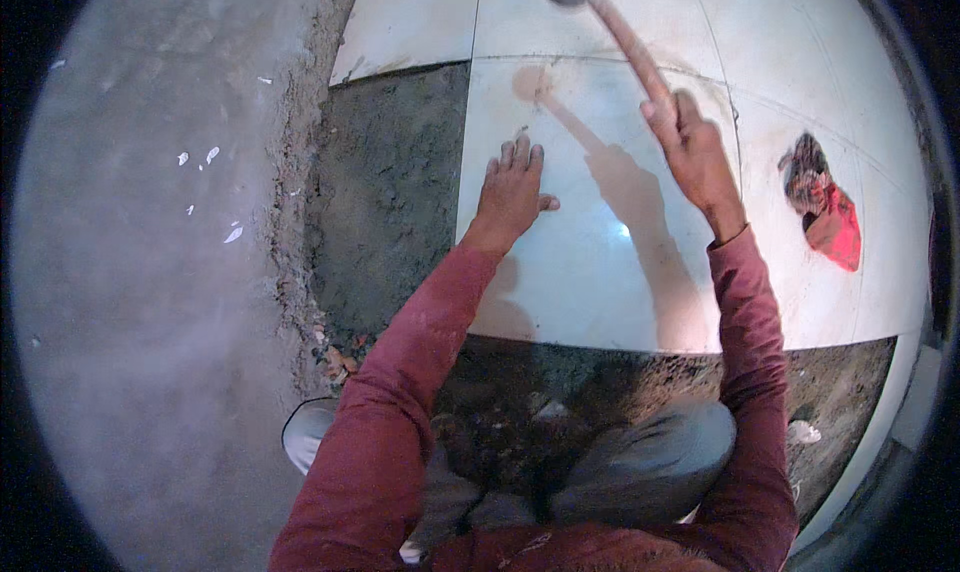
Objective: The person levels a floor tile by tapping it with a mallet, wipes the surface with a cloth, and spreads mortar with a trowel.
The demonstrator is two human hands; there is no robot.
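Observation:
My right hand (pixel 697 157) is wrapped round the wooden handle of a mallet (pixel 632 44), held up above the tiles. Its dark head reaches the top edge of the view and is partly cut off. Below, my left hand (pixel 510 192) lies flat with fingers stretched on a pale, glossy floor tile (pixel 590 272), near that tile's left edge. The shadow of the mallet and my right arm falls across the same tile.
Left of the tile is a bed of grey mortar (pixel 390 192), bordered by a rough ridge and a grey concrete floor (pixel 150 302) with white scraps. A red and dark crumpled cloth (pixel 830 207) lies on the right-hand tile. Dark bedding (pixel 840 392) runs along the tiles' near edge.

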